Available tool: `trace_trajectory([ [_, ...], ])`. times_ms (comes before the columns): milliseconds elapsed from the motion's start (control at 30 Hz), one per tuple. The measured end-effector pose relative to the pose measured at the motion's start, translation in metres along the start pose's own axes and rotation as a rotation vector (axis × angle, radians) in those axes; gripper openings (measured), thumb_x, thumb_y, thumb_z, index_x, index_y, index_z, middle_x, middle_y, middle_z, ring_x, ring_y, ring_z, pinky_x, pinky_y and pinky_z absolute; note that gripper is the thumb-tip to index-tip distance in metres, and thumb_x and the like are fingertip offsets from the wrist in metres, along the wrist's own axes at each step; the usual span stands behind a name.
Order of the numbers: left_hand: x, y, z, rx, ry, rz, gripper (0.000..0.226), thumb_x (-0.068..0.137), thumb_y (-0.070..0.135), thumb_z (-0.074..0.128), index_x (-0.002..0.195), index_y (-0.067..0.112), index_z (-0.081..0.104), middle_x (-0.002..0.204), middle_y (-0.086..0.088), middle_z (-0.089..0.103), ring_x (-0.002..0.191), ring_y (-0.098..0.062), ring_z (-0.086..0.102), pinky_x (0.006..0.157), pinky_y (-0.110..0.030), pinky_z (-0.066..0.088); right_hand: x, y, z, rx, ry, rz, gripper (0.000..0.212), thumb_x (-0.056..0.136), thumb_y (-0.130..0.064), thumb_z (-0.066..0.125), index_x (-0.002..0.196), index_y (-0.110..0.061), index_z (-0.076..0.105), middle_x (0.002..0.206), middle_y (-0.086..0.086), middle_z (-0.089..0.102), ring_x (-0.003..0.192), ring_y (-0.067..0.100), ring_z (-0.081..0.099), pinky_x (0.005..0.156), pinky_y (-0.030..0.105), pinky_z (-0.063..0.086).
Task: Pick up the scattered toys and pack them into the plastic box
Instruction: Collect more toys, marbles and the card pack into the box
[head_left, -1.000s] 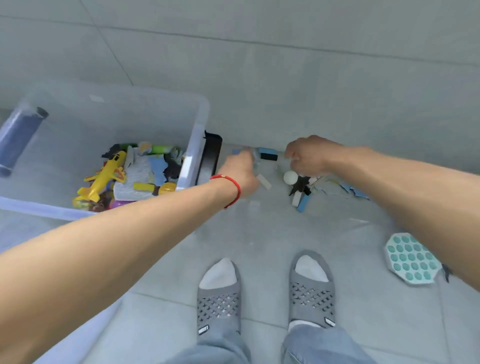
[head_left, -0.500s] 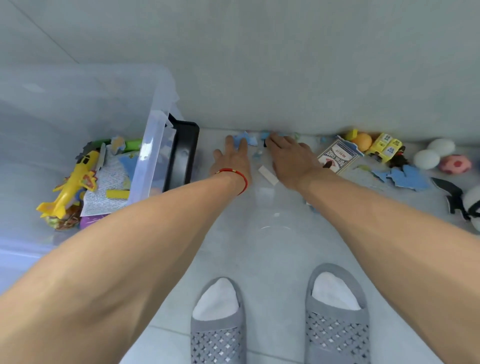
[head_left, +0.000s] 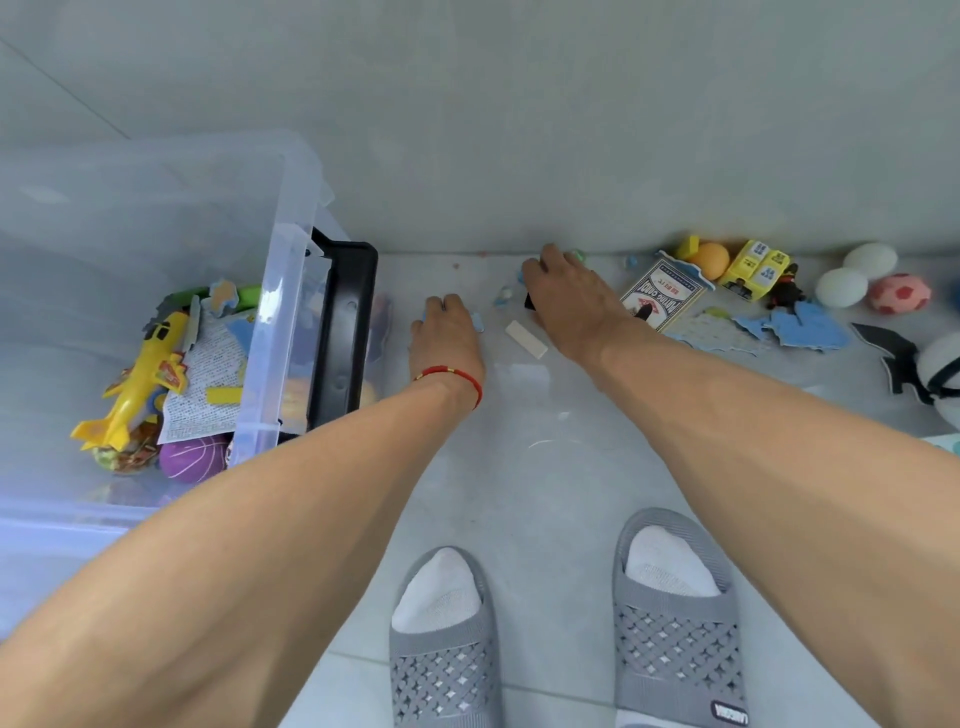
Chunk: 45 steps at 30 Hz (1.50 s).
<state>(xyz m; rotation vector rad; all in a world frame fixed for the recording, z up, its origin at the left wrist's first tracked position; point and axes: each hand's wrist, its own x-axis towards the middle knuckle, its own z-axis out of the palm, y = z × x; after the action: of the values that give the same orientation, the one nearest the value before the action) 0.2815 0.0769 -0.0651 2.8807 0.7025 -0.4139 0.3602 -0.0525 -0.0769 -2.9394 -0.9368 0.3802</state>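
The clear plastic box (head_left: 291, 291) stands at the left and holds a yellow toy plane (head_left: 140, 384), a purple ball (head_left: 192, 454) and a printed sheet. My left hand (head_left: 447, 332), with a red wrist string, lies on the floor, its fingers curled over a blue foam piece (head_left: 478, 325) that sticks out at both sides. Near the wall, my right hand (head_left: 566, 296) presses down with a small black block (head_left: 529, 301) pinched at the thumb. A white block (head_left: 525, 339) lies between the hands. Tiny beads (head_left: 504, 297) are scattered beside it.
A black lid (head_left: 343, 332) leans against the box's right side. Along the wall at the right lie a card pack (head_left: 662, 296), an orange ball (head_left: 711, 260), a yellow bus (head_left: 756, 267), two white eggs (head_left: 841, 287), a pink ball (head_left: 901, 293) and blue foam pieces (head_left: 800, 325). My slippered feet (head_left: 441, 639) stand below.
My left hand has drawn back from the wall and curled over the blue piece. My right hand has shifted right onto the black block. The view has tilted slightly.
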Motion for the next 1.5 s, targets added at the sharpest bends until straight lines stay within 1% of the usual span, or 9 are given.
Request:
trace_trajectory([
  [333, -0.022, -0.010, 0.004, -0.326, -0.002, -0.239, 0.044, 0.080, 0.021, 0.076, 0.112, 0.011, 0.047, 0.125, -0.011, 0.035, 0.074, -0.025, 0.045, 0.075, -0.030, 0.046, 0.009, 0.000, 0.002, -0.028, 0.015, -0.039, 0.041, 0.089, -0.001, 0.054, 0.129, 0.003, 0.043, 0.130, 0.028, 0.041, 0.118, 0.043, 0.043, 0.088, 0.046, 0.044],
  [533, -0.036, -0.017, 0.017, -0.378, 0.084, -0.160, 0.018, 0.086, 0.019, 0.071, 0.095, 0.008, 0.060, 0.107, -0.012, 0.051, 0.085, -0.034, 0.058, 0.080, -0.036, 0.051, -0.009, 0.003, -0.008, 0.249, 0.111, -0.038, 0.046, 0.081, 0.014, 0.056, 0.123, -0.002, 0.045, 0.117, 0.021, 0.044, 0.088, 0.039, 0.056, 0.071, 0.045, 0.048],
  [700, -0.049, -0.023, 0.031, -0.406, 0.048, -0.023, 0.016, 0.077, 0.010, 0.072, 0.092, 0.011, 0.070, 0.103, -0.010, 0.052, 0.083, -0.035, 0.063, 0.084, -0.038, 0.055, -0.023, -0.027, 0.009, 0.163, -0.136, 0.082, 0.049, 0.098, -0.024, 0.061, 0.137, -0.007, 0.037, 0.129, 0.018, 0.044, 0.112, 0.039, 0.058, 0.074, 0.042, 0.040],
  [800, -0.052, -0.029, 0.034, -0.293, 0.041, 0.101, 0.023, 0.075, 0.001, 0.072, 0.096, 0.010, 0.069, 0.104, -0.012, 0.055, 0.088, -0.033, 0.063, 0.084, -0.036, 0.055, -0.021, -0.033, 0.020, 0.125, -0.100, 0.032, 0.045, 0.099, -0.018, 0.060, 0.137, -0.008, 0.039, 0.127, 0.016, 0.049, 0.113, 0.039, 0.060, 0.074, 0.042, 0.042],
  [1000, -0.052, -0.028, 0.022, -0.129, 0.039, 0.125, 0.025, 0.093, 0.026, 0.059, 0.108, 0.006, 0.060, 0.106, -0.018, 0.053, 0.093, -0.040, 0.056, 0.070, -0.032, 0.037, -0.056, 0.005, -0.023, 0.961, 0.105, 0.299, 0.028, 0.089, -0.032, 0.057, 0.113, -0.018, 0.059, 0.086, 0.003, 0.069, 0.080, 0.027, 0.065, 0.072, 0.038, 0.052],
  [1100, -0.063, -0.024, 0.020, -0.105, 0.021, 0.119, 0.031, 0.096, 0.035, 0.053, 0.108, 0.007, 0.059, 0.105, -0.018, 0.056, 0.095, -0.038, 0.055, 0.070, -0.036, 0.038, -0.103, 0.028, -0.030, 1.260, 0.147, 0.485, 0.018, 0.085, -0.037, 0.060, 0.095, -0.025, 0.069, 0.061, -0.007, 0.058, 0.053, 0.012, 0.052, 0.049, 0.031, 0.044],
  [1300, -0.100, -0.017, 0.012, -0.734, -0.186, -0.191, 0.035, 0.088, 0.039, 0.067, 0.081, 0.006, 0.062, 0.073, -0.006, 0.067, 0.069, -0.027, 0.072, 0.070, -0.038, 0.060, -0.173, 0.013, 0.014, 0.849, 0.097, 0.245, 0.010, 0.095, -0.025, 0.066, 0.096, -0.023, 0.057, 0.068, -0.001, 0.059, 0.057, 0.015, 0.056, 0.053, 0.030, 0.044],
  [1400, -0.120, -0.019, 0.015, -1.163, -0.336, -0.463, 0.028, 0.088, 0.025, 0.073, 0.082, 0.001, 0.058, 0.072, -0.011, 0.060, 0.068, -0.033, 0.074, 0.077, -0.046, 0.061, -0.176, -0.015, 0.033, 0.652, 0.155, 0.101, 0.022, 0.094, -0.019, 0.067, 0.114, -0.017, 0.060, 0.100, 0.003, 0.057, 0.074, 0.025, 0.061, 0.064, 0.034, 0.049],
  [1500, -0.123, -0.027, 0.018, -1.189, -0.295, -0.503, 0.023, 0.085, 0.016, 0.074, 0.076, 0.007, 0.055, 0.067, -0.013, 0.060, 0.064, -0.028, 0.071, 0.079, -0.040, 0.059, -0.175, -0.037, 0.044, 0.517, 0.109, -0.034, 0.032, 0.096, -0.020, 0.063, 0.126, -0.016, 0.052, 0.111, 0.007, 0.046, 0.074, 0.032, 0.059, 0.054, 0.039, 0.050],
])
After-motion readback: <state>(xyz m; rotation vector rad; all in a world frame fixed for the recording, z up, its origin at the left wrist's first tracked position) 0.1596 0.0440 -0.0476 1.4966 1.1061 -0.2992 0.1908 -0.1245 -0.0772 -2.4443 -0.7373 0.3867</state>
